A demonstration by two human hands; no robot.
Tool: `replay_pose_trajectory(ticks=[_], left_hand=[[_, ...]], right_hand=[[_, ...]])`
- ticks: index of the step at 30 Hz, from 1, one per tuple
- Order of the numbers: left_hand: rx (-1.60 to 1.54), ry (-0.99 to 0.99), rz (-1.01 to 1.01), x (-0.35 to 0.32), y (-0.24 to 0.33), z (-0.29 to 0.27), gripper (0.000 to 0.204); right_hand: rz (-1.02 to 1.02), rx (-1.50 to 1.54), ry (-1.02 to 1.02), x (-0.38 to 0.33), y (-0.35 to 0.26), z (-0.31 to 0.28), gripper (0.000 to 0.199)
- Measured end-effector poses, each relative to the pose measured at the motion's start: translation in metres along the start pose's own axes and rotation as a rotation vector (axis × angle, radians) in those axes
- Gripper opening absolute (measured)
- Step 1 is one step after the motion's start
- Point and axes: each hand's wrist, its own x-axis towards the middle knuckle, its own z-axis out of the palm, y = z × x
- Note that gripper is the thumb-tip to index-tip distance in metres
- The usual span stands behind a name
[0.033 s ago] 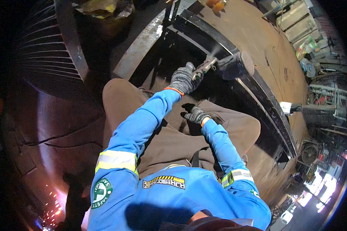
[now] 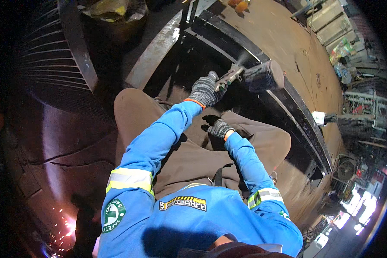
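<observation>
My left hand (image 2: pixel 205 89), in a grey knitted glove with an orange cuff, is wrapped round the handle of a paint spray gun (image 2: pixel 228 78). A dark, paint-coated cup (image 2: pixel 264 76) is fixed to the gun and tilts to the right. Pale mist shows at the nozzle, in front of a long black steel beam (image 2: pixel 294 101). My right hand (image 2: pixel 219 128) wears the same kind of glove, its fingertips blackened. Its fingers are apart with nothing in them, close to my right thigh.
A bare grey metal strip (image 2: pixel 155 49) slants beyond my left knee. Thin parallel bars (image 2: pixel 51 60) stand at the far left. Sparks (image 2: pixel 66 228) fly at the lower left, near a dark cable (image 2: pixel 73 162). A fan (image 2: pixel 345 169) stands on the right.
The spray gun and its cup have shifted very slightly down and to the right. The sparks at the lower left have a different spread. My right hand has stayed in place.
</observation>
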Motion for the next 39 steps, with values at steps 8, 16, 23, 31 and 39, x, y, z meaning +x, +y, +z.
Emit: replay_pose_trajectory(ticks=[8, 16, 23, 31, 39], left_hand=[[-0.032, -0.216, 0.045, -0.032, 0.041, 0.020, 0.026], [0.106, -0.228, 0.147, -0.047, 0.078, -0.013, 0.033], [0.222, -0.190, 0.073, -0.042, 0.076, -0.013, 0.034], [-0.404, 0.206, -0.248, 0.000, 0.015, -0.021, 0.024], [0.065, 0.654, -0.208, 0.003, 0.019, -0.081, 0.031]], right_hand=[[0.069, 0.117, 0.113, -0.028, 0.005, 0.004, 0.062], [0.075, 0.009, 0.098, -0.030, -0.005, -0.003, 0.059], [0.057, -0.030, 0.098, -0.026, 0.004, 0.001, 0.058], [0.127, 0.093, -0.031, -0.027, -0.027, -0.021, 0.059], [0.064, 0.023, -0.038, -0.029, -0.037, -0.024, 0.057]])
